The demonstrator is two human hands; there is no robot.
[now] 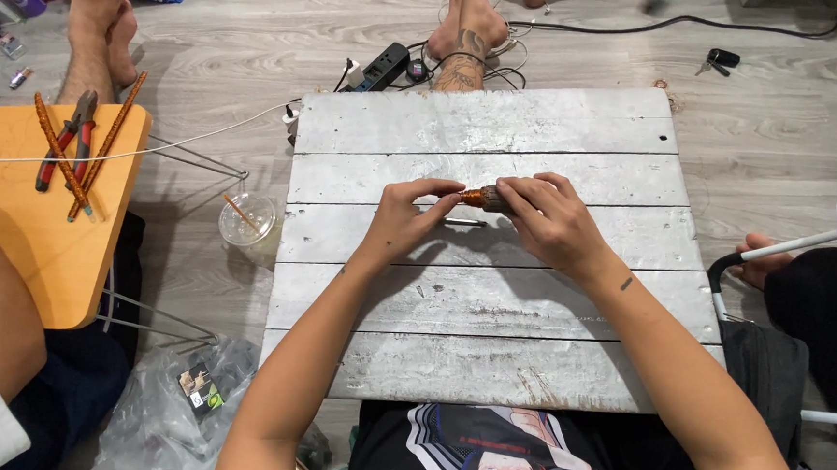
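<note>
Bottom of frame: your lap and a black printed shirt, cut off by the edge. Above it sits the bench point(488, 365), whitewashed planks, worn, filling frame centre.

Both hands meet at mid-bench. Left hand point(402, 217) has its fingertips pinched on the left end of a small copper-brown wound piece point(479, 198). Right hand point(547, 219) is curled over the right end, gripping it. My read: right hand steadies it, left works the tip. The piece sits just above the planks, dead centre of the frame. Your right fingers hide most of it, so its full shape and length can't be made out. A thin dark rod point(460, 222) lies on the bench just under your left fingers.

Left of the bench, on the floor: a clear plastic cup point(247, 220) with a straw. Lower left, a crumpled plastic bag point(161, 408).

Far left, an orange side table point(40, 241) carries red-handled pliers point(68, 138) and a few brown twisted sticks point(104, 148), handy for the person beside it, who is cut off.

Upper frame: other people's bare feet, a power strip point(382, 66) with tangled cables, keys point(715, 61) upper right.
</note>
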